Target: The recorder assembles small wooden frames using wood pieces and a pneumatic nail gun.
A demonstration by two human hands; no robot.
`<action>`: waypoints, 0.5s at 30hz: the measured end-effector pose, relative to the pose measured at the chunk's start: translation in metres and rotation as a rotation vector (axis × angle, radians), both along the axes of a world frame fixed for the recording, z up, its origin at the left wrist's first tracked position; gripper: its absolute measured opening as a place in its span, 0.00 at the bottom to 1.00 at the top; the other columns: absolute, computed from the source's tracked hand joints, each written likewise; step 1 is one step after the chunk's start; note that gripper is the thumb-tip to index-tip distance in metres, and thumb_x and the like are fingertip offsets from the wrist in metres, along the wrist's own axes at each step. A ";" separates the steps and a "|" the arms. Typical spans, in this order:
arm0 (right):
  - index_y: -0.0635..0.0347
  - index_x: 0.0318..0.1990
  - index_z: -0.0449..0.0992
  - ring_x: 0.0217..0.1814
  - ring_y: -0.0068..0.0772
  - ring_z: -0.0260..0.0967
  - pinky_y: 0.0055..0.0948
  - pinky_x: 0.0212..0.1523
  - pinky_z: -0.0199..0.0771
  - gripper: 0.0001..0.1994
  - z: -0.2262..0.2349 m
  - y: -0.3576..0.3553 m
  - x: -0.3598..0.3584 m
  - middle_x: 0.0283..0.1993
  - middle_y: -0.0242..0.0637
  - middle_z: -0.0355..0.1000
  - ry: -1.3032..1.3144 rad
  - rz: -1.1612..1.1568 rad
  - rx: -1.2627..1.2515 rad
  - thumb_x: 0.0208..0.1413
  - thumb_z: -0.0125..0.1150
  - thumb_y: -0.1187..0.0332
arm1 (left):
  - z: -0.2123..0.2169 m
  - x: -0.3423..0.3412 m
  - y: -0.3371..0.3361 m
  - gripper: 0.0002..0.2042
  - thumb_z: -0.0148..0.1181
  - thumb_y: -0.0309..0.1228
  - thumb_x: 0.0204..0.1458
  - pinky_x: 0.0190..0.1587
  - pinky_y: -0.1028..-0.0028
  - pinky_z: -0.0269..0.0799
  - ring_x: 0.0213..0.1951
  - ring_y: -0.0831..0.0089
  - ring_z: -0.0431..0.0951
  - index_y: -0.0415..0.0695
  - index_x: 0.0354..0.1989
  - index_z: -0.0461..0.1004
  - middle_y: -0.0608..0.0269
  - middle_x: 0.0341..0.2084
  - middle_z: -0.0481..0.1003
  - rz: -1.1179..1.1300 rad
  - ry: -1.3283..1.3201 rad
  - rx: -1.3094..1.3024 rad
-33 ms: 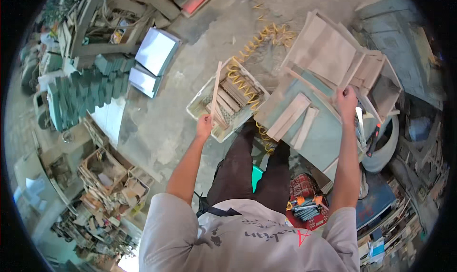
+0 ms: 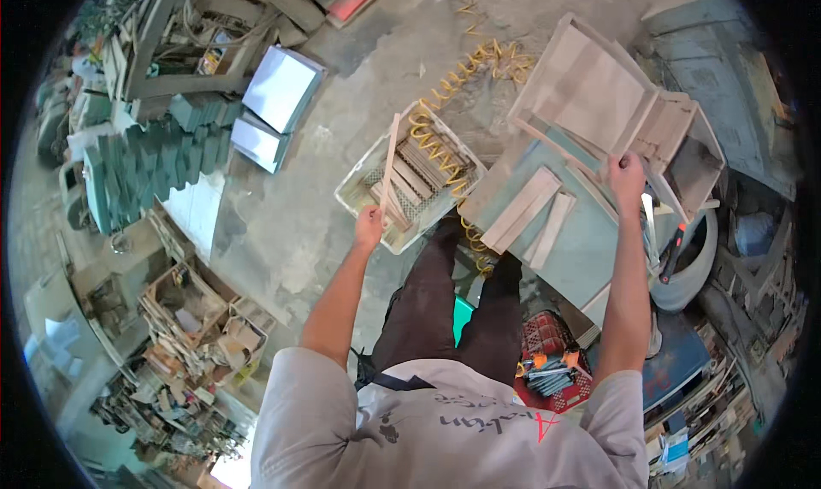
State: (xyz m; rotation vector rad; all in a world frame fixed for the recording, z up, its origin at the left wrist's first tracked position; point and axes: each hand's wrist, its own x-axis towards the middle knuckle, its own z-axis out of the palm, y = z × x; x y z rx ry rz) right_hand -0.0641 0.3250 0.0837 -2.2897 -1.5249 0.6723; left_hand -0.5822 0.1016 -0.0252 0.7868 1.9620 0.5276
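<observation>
My left hand [image 2: 369, 226] is closed round the lower end of a thin wooden strip [image 2: 391, 166], which points up and away over a white plastic crate [image 2: 346, 200]. Inside that crate lie several short wooden slats [image 2: 419, 166]. To the right, my right hand [image 2: 627, 181] is curled shut beside an open wooden box [image 2: 684, 151], above the greenish tabletop [image 2: 575, 251]. Whatever its fingers hold, if anything, is hidden. Two pale wooden boards [image 2: 523, 209] [image 2: 549, 228] lie on the tabletop, left of that hand. Behind them leans a wide wooden panel [image 2: 581, 83].
A coiled yellow air hose [image 2: 492, 57] runs over the floor and across the crate. By my legs sits a red basket [image 2: 547, 331] of metal pieces. White-topped panels [image 2: 282, 91], stacked green boards [image 2: 145, 168] and boxed wood scraps [image 2: 192, 318] stand left. A grey bucket [image 2: 688, 275] is right.
My right hand has shifted very slightly to the right beside the box. My left hand keeps its hold on the wooden strip, with hardly any movement.
</observation>
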 end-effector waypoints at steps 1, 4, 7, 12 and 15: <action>0.67 0.35 0.74 0.30 0.39 0.71 0.36 0.36 0.71 0.16 -0.009 0.008 -0.004 0.28 0.46 0.74 -0.050 0.048 0.018 0.55 0.62 0.59 | -0.017 -0.008 -0.012 0.10 0.53 0.32 0.61 0.31 0.68 0.76 0.31 0.67 0.80 0.37 0.43 0.72 0.54 0.30 0.76 0.058 -0.059 -0.109; 0.67 0.32 0.73 0.31 0.48 0.72 0.40 0.36 0.71 0.17 -0.018 0.029 -0.001 0.29 0.49 0.74 -0.118 0.092 0.013 0.53 0.63 0.58 | -0.050 -0.002 -0.021 0.11 0.52 0.33 0.60 0.38 0.62 0.75 0.35 0.58 0.80 0.38 0.42 0.73 0.48 0.33 0.77 -0.041 0.085 -0.193; 0.67 0.30 0.74 0.35 0.55 0.73 0.46 0.37 0.71 0.17 -0.028 0.043 -0.003 0.30 0.53 0.74 -0.199 0.101 0.007 0.51 0.65 0.58 | -0.079 -0.021 -0.028 0.13 0.52 0.36 0.60 0.44 0.59 0.73 0.39 0.53 0.79 0.39 0.43 0.73 0.46 0.35 0.78 -0.104 0.130 -0.224; 0.65 0.32 0.76 0.38 0.55 0.74 0.47 0.39 0.72 0.19 -0.059 0.050 0.021 0.33 0.53 0.75 -0.331 0.053 -0.014 0.52 0.63 0.54 | -0.095 -0.027 -0.014 0.25 0.55 0.40 0.59 0.57 0.60 0.66 0.55 0.49 0.71 0.36 0.59 0.66 0.40 0.57 0.68 -0.443 0.314 -0.282; 0.65 0.36 0.77 0.39 0.53 0.75 0.45 0.39 0.73 0.18 -0.046 0.051 -0.006 0.35 0.53 0.75 -0.281 -0.037 -0.006 0.54 0.62 0.54 | -0.081 -0.023 -0.006 0.26 0.55 0.38 0.59 0.58 0.60 0.66 0.56 0.50 0.70 0.35 0.62 0.63 0.41 0.58 0.66 -0.373 0.220 -0.290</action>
